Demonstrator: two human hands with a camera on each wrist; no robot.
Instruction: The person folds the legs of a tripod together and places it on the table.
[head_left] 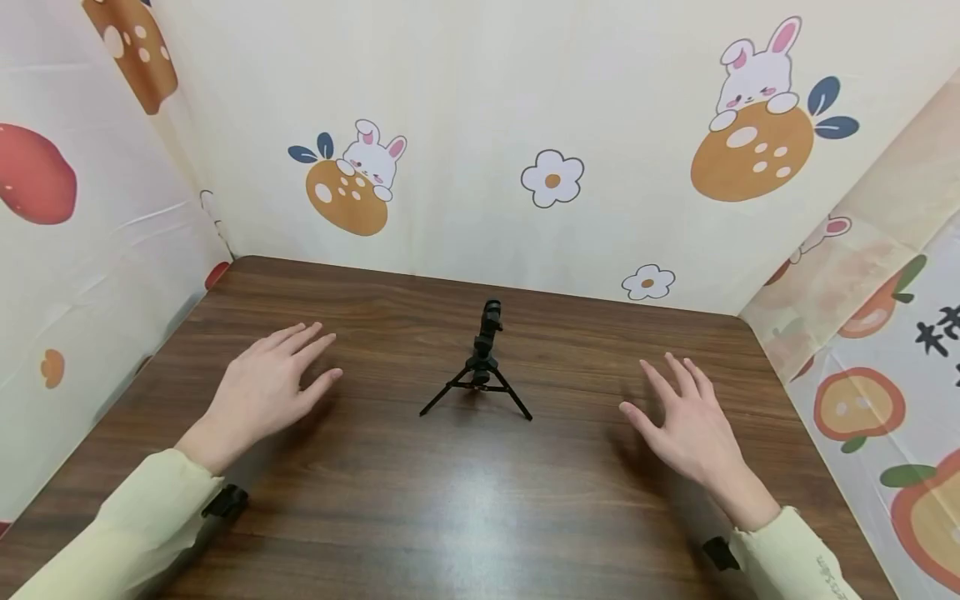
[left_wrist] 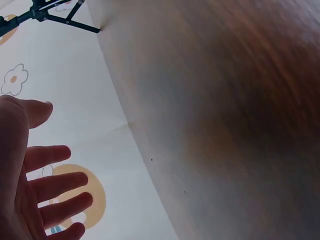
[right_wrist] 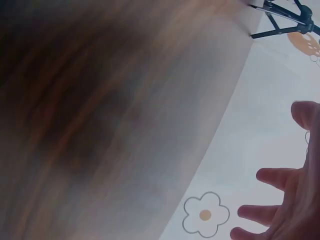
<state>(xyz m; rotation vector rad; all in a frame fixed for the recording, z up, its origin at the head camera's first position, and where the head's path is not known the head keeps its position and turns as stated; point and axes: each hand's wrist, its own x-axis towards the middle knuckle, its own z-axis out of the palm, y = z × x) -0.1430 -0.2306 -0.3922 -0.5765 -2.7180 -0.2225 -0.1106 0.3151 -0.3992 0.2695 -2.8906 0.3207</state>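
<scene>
A small black tripod (head_left: 482,358) stands upright on the brown wooden table, its legs spread and a dark head on top. To its left, my left hand (head_left: 262,385) hovers low over the table, fingers spread and holding nothing. My right hand (head_left: 692,429) is on the other side, palm down, its thumb apart from the fingers and nothing in its grasp. Both hands are well apart from the tripod. Part of the tripod's legs (left_wrist: 65,19) shows at the upper left of the left wrist view, and at the upper right of the right wrist view.
The wooden table (head_left: 360,517) ends at a cream curtain (head_left: 465,125) printed with rabbits, fruit and flowers. Similar cloth hangs along the left and right sides. Small black devices (head_left: 225,502) sit at the cuffs of the pale sleeves (head_left: 135,521).
</scene>
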